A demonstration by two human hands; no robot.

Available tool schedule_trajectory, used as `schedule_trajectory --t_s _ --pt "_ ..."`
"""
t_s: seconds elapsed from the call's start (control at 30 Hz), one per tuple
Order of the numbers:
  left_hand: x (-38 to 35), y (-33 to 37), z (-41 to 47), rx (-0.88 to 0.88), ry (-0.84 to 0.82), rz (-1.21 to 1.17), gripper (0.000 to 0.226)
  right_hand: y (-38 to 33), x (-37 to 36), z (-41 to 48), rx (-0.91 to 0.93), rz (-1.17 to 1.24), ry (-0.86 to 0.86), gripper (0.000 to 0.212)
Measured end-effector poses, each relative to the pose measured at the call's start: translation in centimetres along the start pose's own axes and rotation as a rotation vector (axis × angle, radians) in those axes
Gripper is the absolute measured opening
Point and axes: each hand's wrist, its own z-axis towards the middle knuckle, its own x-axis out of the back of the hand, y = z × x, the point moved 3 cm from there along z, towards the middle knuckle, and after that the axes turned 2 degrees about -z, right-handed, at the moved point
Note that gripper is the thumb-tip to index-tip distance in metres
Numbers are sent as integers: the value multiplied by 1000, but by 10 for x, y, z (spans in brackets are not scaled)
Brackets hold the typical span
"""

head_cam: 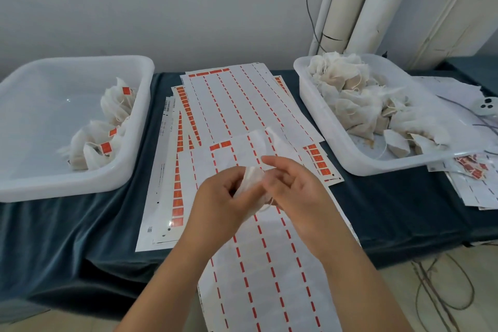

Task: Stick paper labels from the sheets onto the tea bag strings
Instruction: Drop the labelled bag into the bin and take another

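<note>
A white mesh tea bag (249,183) is held between both hands above the label sheets. My left hand (218,205) grips the bag from the left with curled fingers. My right hand (293,191) touches the bag's right side, its fingers slightly bent; whether it pinches the string (265,207) hanging under the bag is hidden. Label sheets (242,105) lie in a stack down the table's middle, mostly peeled, with orange-red labels (177,197) left along the edges. One long peeled sheet (269,277) hangs over the front edge.
A white tub (80,186) on the left holds several labelled tea bags (105,143). A white tub (350,159) on the right is heaped with unlabelled tea bags (363,100). More sheets (474,183) and a white device (486,106) lie far right. Dark cloth (80,237) covers the table.
</note>
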Motion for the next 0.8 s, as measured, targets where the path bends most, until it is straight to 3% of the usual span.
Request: schedule_trajectory --t_s 0.2,0.37,0.5,0.63,0.73,0.8 --pt "8 4 -6 60 175 -220 28 -4 -9 -7 97 -359 25 36" --pt "10 4 -10 80 229 -294 26 -5 -6 -8 139 -324 42 44" --pt "13 2 -13 104 243 -279 27 -8 -4 -7 211 -363 64 37" --pt "18 -2 -16 84 171 -240 13 -8 -2 -3 232 -353 92 35" --pt "17 -2 -15 90 -1 -212 39 -5 -5 -2 183 -240 -35 33" --pt "14 -1 -15 55 -33 -162 26 -2 -8 -3 164 -218 -64 31"
